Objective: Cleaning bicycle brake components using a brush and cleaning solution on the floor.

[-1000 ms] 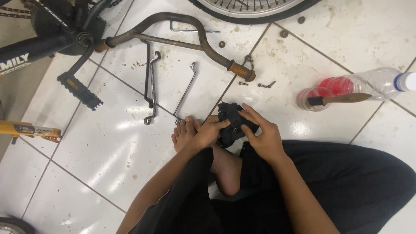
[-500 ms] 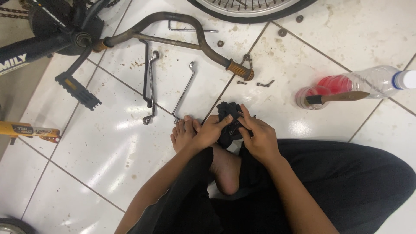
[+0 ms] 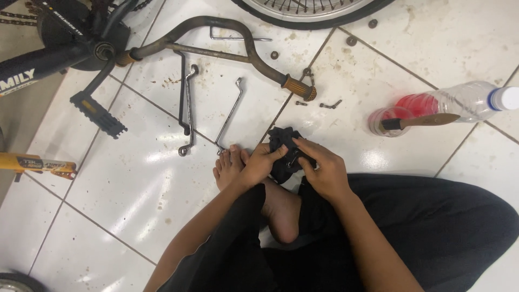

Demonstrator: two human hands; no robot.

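Black cloth (image 3: 282, 147), bunched at the centre of the frame, is pinched from both sides — the left hand (image 3: 261, 164) closes on its near edge while the right hand (image 3: 323, 167) grips the other, pressing a small metal part into it, probably to wipe it. Both rest just above a bare foot (image 3: 230, 165) on the tiled floor (image 3: 130, 184). Spanners (image 3: 186, 108) lie up left, within reach — a plastic bottle (image 3: 459, 101) of red liquid sits right.
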